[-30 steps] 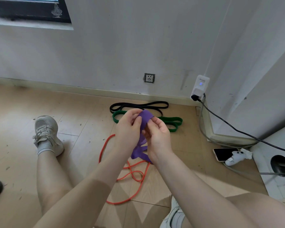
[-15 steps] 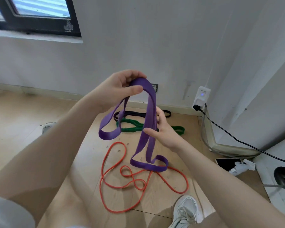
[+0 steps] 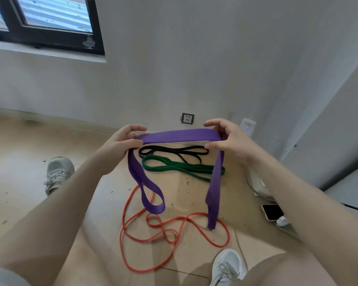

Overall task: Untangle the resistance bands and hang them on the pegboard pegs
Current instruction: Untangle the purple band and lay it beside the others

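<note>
A wide purple band (image 3: 179, 136) is stretched level between my hands above the floor. My left hand (image 3: 122, 142) pinches its left end and my right hand (image 3: 228, 139) pinches its right end. One loop of it hangs below my left hand, and a straight length hangs below my right hand down to the floor. On the wooden floor lie a thin orange band (image 3: 165, 236) in tangled loops, a green band (image 3: 180, 167) and a black band (image 3: 174, 151) near the wall. No pegboard is in view.
My two white shoes (image 3: 57, 174) (image 3: 227, 267) rest on the floor either side of the orange band. A phone (image 3: 273, 211) and charger cable lie at the right. A wall socket (image 3: 187, 118), a plugged-in white adapter (image 3: 247, 125) and a window (image 3: 50, 19) are on the wall.
My hands have spread apart sideways, pulling the purple band out flat between them. Before, my left hand held it high and my right hand held it lower.
</note>
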Action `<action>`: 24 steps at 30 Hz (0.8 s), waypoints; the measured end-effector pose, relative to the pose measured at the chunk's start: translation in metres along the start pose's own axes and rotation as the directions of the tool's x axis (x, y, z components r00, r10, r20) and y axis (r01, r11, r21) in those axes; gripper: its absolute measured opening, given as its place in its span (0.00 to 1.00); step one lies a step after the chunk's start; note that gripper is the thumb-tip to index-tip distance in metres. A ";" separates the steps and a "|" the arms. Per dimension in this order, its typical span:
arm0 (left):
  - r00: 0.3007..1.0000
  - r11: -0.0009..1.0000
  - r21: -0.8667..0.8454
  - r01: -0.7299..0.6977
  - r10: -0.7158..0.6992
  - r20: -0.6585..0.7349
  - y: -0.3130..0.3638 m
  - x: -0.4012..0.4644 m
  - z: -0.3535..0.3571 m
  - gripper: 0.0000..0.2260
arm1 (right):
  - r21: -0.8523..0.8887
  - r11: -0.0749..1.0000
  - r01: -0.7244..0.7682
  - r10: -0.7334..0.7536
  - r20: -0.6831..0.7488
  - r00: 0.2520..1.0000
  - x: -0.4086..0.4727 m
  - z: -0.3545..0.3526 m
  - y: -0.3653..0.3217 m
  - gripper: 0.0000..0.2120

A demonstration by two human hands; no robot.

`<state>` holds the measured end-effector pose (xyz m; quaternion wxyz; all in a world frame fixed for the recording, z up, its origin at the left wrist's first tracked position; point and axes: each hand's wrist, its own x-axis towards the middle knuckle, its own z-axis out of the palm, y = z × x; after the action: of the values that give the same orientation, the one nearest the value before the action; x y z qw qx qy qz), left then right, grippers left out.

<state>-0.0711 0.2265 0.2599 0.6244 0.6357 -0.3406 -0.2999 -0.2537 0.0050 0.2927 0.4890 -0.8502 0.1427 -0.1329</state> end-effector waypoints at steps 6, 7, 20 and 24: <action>0.949 0.946 0.317 0.063 -0.155 0.273 0.003 0.002 0.026 0.29 | -0.027 0.995 0.100 -0.099 0.040 0.994 0.005 0.010 -0.031 0.17; 0.949 0.956 0.291 0.031 -0.120 0.292 0.008 0.006 0.037 0.30 | -0.068 0.992 0.109 -0.105 0.054 0.993 0.007 0.013 -0.033 0.18; 0.970 0.903 0.368 -0.223 0.168 0.176 0.008 0.015 0.093 0.10 | -0.068 0.991 -0.115 0.129 0.258 0.957 -0.017 0.036 0.037 0.16; 0.986 0.953 0.257 -0.161 0.144 0.083 -0.001 0.011 0.085 0.10 | -0.044 0.980 -0.195 0.199 0.126 0.972 -0.030 0.044 0.066 0.14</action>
<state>-0.1330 0.1675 0.2557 0.5448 0.6749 -0.4450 -0.2229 -0.2732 0.0197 0.2116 0.4945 -0.8464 0.1962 -0.0257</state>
